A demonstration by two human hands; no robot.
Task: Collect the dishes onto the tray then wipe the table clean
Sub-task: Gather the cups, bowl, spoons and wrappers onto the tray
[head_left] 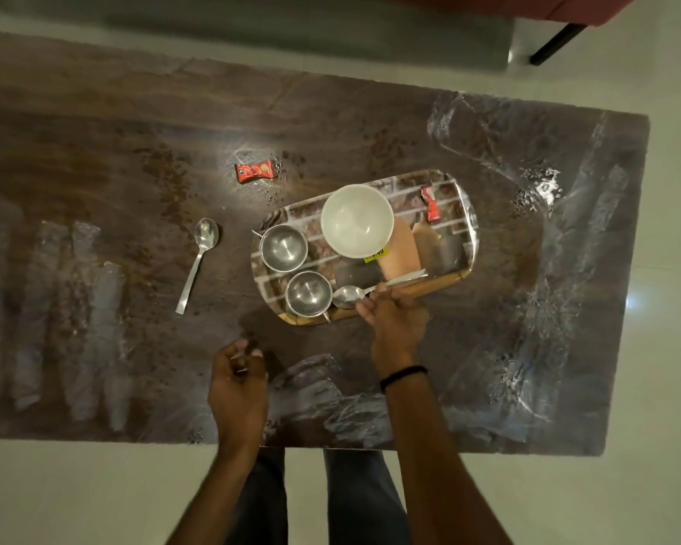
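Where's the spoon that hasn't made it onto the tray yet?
In the head view the loose spoon lies on the table, left of the tray and below-left of the red wrapper, bowl end away from the person.

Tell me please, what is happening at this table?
A person's right hand pinches a shiny steel spoon at the near edge of an oblong brick-patterned tray, which holds a round white bowl and two small steel bowls. A second steel spoon and a red wrapper lie on the dark table. The left hand hovers nearby.
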